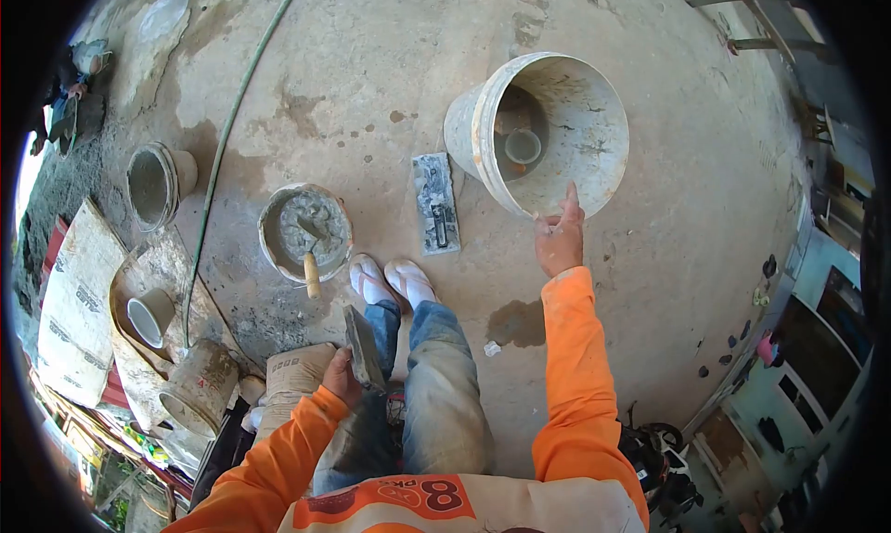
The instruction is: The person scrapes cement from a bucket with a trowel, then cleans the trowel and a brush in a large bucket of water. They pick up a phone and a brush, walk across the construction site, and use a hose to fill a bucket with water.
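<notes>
My left hand (342,377) is closed on a grey, mortar-caked plastering float (365,349), seen nearly edge-on beside my left knee. My right hand (560,242) reaches forward with its index finger stretched out and the other fingers bent, nothing visible in it. It overlaps the near rim of a big white bucket (603,152), which has a little murky water and a small round cup (522,147) inside. Left of this bucket a second float (436,204) lies on the concrete, handle up. Before my feet, a small bucket (270,253) holds wet mortar and a wooden-handled trowel (312,275).
A green hose (225,129) crosses the floor on the left. Near it are a grey bucket (188,173), a white pail (151,317), a tipped dirty bucket (206,375) and sacks (79,301). A motorbike (659,463) stands behind right. Another person (70,87) is far left.
</notes>
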The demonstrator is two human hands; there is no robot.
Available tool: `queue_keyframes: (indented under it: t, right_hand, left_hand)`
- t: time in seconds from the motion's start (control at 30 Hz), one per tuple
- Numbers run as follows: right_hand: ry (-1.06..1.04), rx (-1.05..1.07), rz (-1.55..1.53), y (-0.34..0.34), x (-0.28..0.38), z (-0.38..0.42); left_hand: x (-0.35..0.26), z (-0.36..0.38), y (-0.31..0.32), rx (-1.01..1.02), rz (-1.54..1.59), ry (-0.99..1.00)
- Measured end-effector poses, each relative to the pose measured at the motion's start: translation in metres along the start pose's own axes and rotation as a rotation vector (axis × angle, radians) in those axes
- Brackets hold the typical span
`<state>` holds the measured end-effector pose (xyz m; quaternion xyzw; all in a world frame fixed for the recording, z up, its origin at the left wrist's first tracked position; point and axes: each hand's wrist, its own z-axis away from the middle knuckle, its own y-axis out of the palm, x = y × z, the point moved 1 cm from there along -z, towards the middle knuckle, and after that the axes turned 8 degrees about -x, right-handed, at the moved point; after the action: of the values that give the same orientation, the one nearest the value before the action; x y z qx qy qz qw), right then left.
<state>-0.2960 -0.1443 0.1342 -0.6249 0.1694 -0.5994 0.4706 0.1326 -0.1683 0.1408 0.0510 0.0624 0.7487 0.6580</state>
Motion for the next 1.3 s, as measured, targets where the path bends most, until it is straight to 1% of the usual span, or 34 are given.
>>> queue_keyframes:
  t: [0.07,0.1,0.13,0.17,0.2,0.23,0.27,0.3,0.33,0.37,0.43,0.5,0.53,0.6,0.67,0.7,0.73,0.77,0.8,0.83,0.9,0.93,0.97,1.0,1.03,1.07,1.13,1.17,1.2,1.23,1.27,1.3]
  right_hand:
    - [-0.062,0.028,0.099,0.004,-0.005,-0.014]
    - [-0.01,0.25,0.16,0.011,-0.018,-0.035]
    - [0.044,0.472,0.225,0.022,-0.03,-0.056]
    - [0.025,0.486,0.236,0.034,-0.04,-0.077]
    - [0.006,0.545,0.353,0.05,-0.051,-0.098]
    - [-0.01,0.604,0.47,0.067,-0.059,-0.117]
    - [-0.023,0.623,0.477,0.085,-0.063,-0.134]
    - [-0.09,0.627,0.666,0.106,-0.068,-0.15]
    - [-0.162,0.63,0.852,0.127,-0.074,-0.162]
    - [-0.179,0.655,0.85,0.148,-0.076,-0.171]
    - [-0.437,0.236,0.73,0.194,-0.075,-0.186]
    - [-0.605,0.377,0.725,0.248,-0.081,-0.194]
    - [-0.605,0.4,0.708,0.262,-0.084,-0.193]
    - [-0.8,0.963,0.954,0.267,-0.085,-0.185]
    - [-0.781,1.161,0.916,0.256,-0.092,-0.201]
    - [-0.711,0.929,0.698,0.262,-0.113,-0.213]
    - [-0.724,0.945,0.693,0.259,-0.122,-0.23]
    - [-0.519,0.835,0.496,0.253,-0.128,-0.251]
    - [-0.308,0.721,0.307,0.248,-0.135,-0.265]
    - [-0.316,0.732,0.303,0.242,-0.141,-0.273]
    - [-0.443,0.829,0.38,0.224,-0.154,-0.279]
    - [-0.451,0.844,0.378,0.215,-0.159,-0.281]
    - [-0.306,0.743,0.359,0.208,-0.163,-0.285]
    - [-0.165,0.637,0.335,0.206,-0.166,-0.29]
    - [-0.181,0.646,0.325,0.208,-0.168,-0.287]
    - [-0.187,0.635,0.368,0.21,-0.175,-0.277]
    - [-0.193,0.63,0.425,0.21,-0.191,-0.268]
    - [-0.143,0.528,0.235,0.213,-0.191,-0.271]
    - [-0.086,0.432,0.054,0.213,-0.195,-0.272]
    - [-0.082,0.445,0.063,0.217,-0.201,-0.271]
    - [-0.142,0.544,0.172,0.223,-0.208,-0.27]
    - [-0.201,0.642,0.283,0.227,-0.214,-0.269]
  left_hand:
    - [0.013,-0.007,-0.012,0.032,0.085,-0.08]
    - [0.018,-0.01,-0.016,0.035,0.107,-0.08]
    - [0.021,-0.012,-0.016,0.086,0.125,-0.075]
    - [0.027,-0.016,-0.013,0.136,0.144,-0.067]
    - [0.031,-0.017,-0.004,0.132,0.17,-0.063]
    - [0.034,-0.015,0.005,0.062,0.155,-0.039]
    - [0.039,-0.018,0.013,-0.01,0.137,-0.017]
    - [0.056,-0.03,0.008,-0.06,0.174,0.019]
    - [0.063,-0.032,0.019,-0.079,0.192,0.021]
    - [0.068,-0.03,0.036,-0.059,0.173,0.007]
    - [0.07,-0.023,0.085,-0.003,0.122,-0.013]
    - [0.077,-0.021,0.147,-0.003,0.152,0.058]
    - [0.079,-0.015,0.177,0.005,0.128,0.073]
    - [0.074,-0.01,0.265,0.033,0.076,0.145]
    - [0.082,-0.021,0.332,0.153,0.194,0.155]
    - [0.075,-0.026,0.371,0.118,0.26,0.146]
    - [0.072,-0.035,0.4,0.086,0.309,0.215]
    - [0.069,-0.05,0.425,-0.004,0.383,0.267]
    - [0.066,-0.07,0.44,-0.118,0.337,0.341]
    - [0.06,-0.097,0.451,-0.225,0.285,0.417]
    - [0.042,-0.156,0.475,-0.467,0.428,0.433]
    - [0.025,-0.174,0.486,-0.605,0.235,0.461]
    - [0.006,-0.193,0.495,-0.737,0.038,0.486]
    - [0.008,-0.24,0.492,-0.858,-0.067,0.6]
    - [0.013,-0.291,0.482,-0.982,-0.174,0.714]
    - [0.008,-0.317,0.477,-0.994,-0.167,0.715]
    - [0.003,-0.355,0.471,-0.985,-0.289,0.619]
    - [-0.005,-0.369,0.471,-0.988,-0.279,0.621]
    - [-0.007,-0.38,0.469,-1.04,-0.371,0.679]
    - [-0.005,-0.39,0.463,-1.09,-0.472,0.731]
    - [-0.006,-0.394,0.461,-1.093,-0.477,0.715]
    - [-0.008,-0.397,0.459,-1.086,-0.547,0.76]
